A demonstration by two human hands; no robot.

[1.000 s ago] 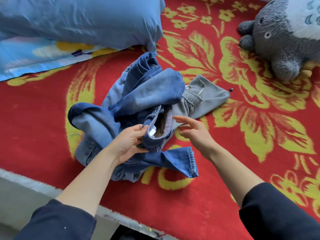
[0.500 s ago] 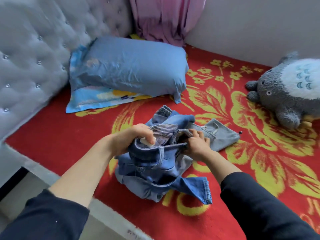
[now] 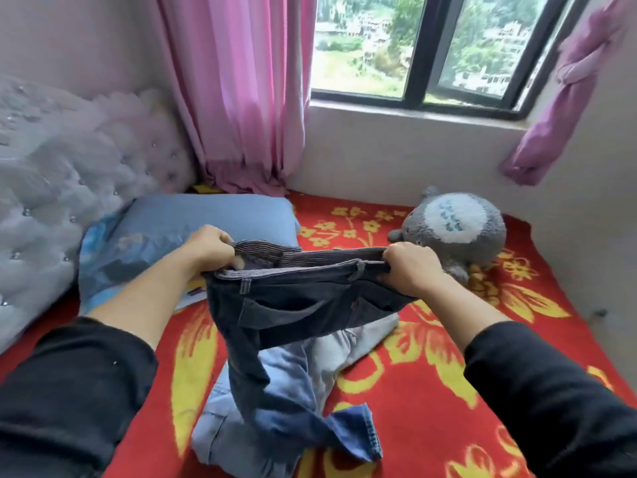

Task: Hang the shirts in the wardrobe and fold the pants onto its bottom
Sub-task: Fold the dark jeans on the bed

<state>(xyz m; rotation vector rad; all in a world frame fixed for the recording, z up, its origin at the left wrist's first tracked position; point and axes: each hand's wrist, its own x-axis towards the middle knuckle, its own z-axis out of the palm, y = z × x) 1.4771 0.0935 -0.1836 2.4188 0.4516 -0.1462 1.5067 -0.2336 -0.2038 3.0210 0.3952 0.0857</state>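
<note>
The dark jeans (image 3: 296, 305) are gripped at the waistband by the left hand (image 3: 210, 248) and the right hand (image 3: 410, 267), held apart. Their legs are draped onto lighter pants (image 3: 310, 360) heaped on the bed (image 3: 431, 391).

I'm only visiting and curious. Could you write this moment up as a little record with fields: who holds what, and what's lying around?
Place: bed with a red flowered blanket, below a window
Left hand: grips one end of the waistband of the dark jeans
Right hand: grips the other end
Dark jeans: held up, waistband stretched, legs hanging down to the pile
Pile: lighter jeans and grey pants, crumpled on the blanket
Nearby: blue pillow, grey plush toy, pink curtain
</note>
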